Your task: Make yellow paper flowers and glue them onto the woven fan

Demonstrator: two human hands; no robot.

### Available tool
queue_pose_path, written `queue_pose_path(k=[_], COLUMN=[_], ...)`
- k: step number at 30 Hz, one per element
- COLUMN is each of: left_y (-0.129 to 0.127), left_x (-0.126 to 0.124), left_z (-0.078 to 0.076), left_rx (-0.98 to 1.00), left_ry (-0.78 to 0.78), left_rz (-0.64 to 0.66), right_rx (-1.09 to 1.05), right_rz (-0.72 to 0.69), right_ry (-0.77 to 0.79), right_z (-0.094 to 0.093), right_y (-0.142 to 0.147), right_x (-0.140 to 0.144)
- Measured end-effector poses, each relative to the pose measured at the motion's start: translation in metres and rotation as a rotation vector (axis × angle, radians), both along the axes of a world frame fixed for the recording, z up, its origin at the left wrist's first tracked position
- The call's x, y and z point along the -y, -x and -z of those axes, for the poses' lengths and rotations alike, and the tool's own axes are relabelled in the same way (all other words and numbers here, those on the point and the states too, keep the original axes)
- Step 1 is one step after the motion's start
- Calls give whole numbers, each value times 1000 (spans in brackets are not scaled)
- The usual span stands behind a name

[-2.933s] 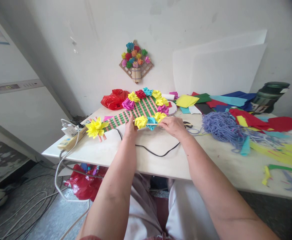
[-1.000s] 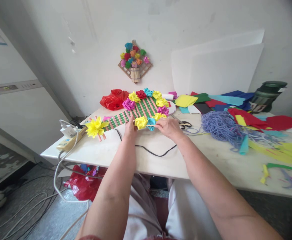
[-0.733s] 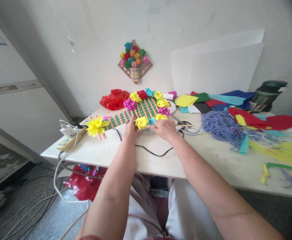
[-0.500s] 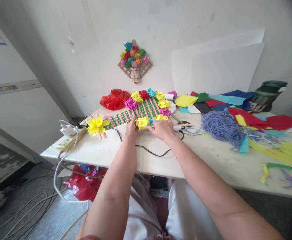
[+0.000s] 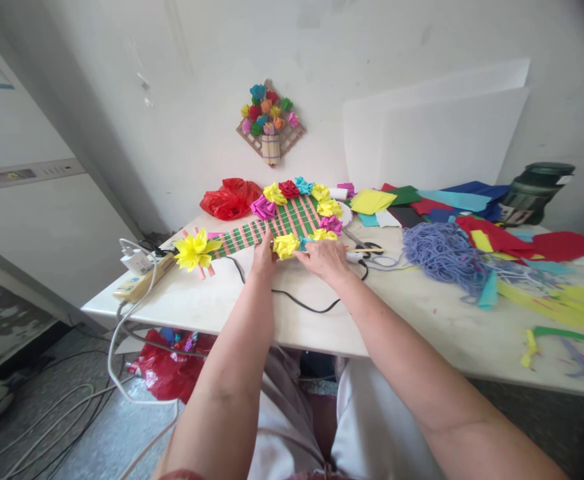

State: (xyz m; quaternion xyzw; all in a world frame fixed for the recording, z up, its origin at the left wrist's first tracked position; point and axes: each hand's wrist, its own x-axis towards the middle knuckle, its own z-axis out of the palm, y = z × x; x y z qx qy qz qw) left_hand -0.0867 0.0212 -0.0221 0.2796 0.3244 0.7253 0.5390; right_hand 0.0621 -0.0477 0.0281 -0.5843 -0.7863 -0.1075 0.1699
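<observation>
Right hand (image 5: 325, 257) slid left onto blue flower (image 5: 302, 243), fingers pinching it; left hand (image 5: 263, 252) flat, pinning woven mat (image 5: 272, 227).

Matt crepe-paper flowers (image 5: 286, 245); smooth pale tabletop (image 5: 282, 320).

Both bare forearms reach forward and converge, elbows low and spread wide. The left hand (image 5: 263, 252) lies palm down, fingers stretched forward and pressed flat, its wrist straight. The right hand (image 5: 325, 257) sits just beside it, palm down, wrist bent slightly inward, its fingers curled in a loose grip toward the left hand.
</observation>
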Motion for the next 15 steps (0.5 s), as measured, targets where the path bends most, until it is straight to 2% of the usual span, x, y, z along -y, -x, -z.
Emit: queue_pose_path(k=[15], left_y=[-1], left_x=[1], left_z=[-2], left_rx=[15], left_ry=[58], left_rz=[35], right_rx=[-102], right_rz=[0], right_ry=[-65], right_z=[10], right_y=[-8], right_x=[-8])
